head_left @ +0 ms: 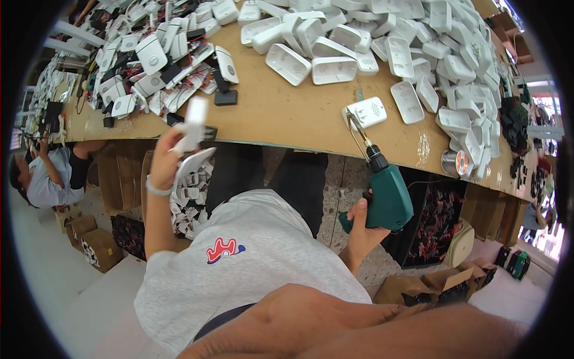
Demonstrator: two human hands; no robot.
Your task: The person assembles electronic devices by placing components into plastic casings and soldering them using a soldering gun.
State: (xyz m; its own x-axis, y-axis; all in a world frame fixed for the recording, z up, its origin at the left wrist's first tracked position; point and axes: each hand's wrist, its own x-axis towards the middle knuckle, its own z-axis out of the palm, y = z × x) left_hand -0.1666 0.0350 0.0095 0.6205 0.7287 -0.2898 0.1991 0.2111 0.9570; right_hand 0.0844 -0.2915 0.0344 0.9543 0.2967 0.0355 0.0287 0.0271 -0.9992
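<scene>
My right hand grips the handle of a green soldering gun. Its long metal tip points up and away from me, over a white plastic housing near the table's front edge; I cannot tell whether they touch. At the left, my left hand pinches a small white plastic part, smeared by motion, held upright at the table edge. A white curved piece shows beside the left wrist, above a box of white parts; whether the hand holds that piece too is unclear.
White open shells are heaped across the table's far right. Wired white units and black blocks pile up at the far left. A solder spool stands by the right edge. Cardboard boxes sit on the floor; another person works at left.
</scene>
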